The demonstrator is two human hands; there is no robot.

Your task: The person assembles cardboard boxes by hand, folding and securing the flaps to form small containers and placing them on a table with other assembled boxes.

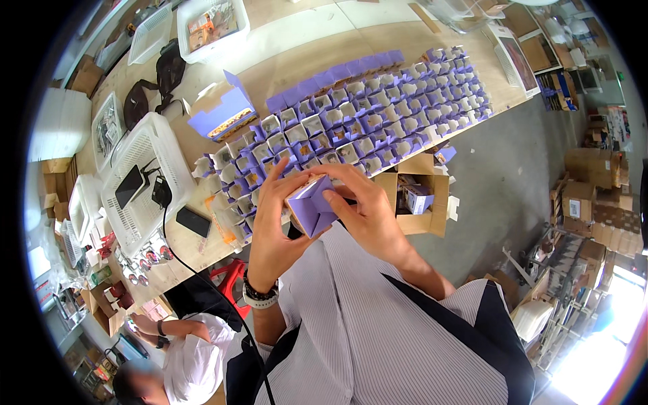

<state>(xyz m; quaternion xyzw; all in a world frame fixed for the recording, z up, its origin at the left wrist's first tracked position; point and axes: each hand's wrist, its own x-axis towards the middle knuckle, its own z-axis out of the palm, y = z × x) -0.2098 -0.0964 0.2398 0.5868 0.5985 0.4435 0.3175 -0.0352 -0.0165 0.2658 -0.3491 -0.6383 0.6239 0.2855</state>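
Between my two hands is a small purple carton [312,208], held up in front of my chest with its flat purple panels facing me. My left hand [273,219] wraps its left side, fingers curled round it. From the right, my right hand [364,209] grips it too, the thumb pressed on the purple panel. Just beyond my hands stand rows of open-topped purple cartons [351,128], packed close together on the table. What lies inside most of them is too small to make out.
A larger purple display box [226,111] stands left of the rows. White plastic baskets [145,196] and a black phone [193,221] lie at the left. An open cardboard box [432,224] with purple cartons sits beside the table's right edge. A co-worker in white [202,358] works at lower left.
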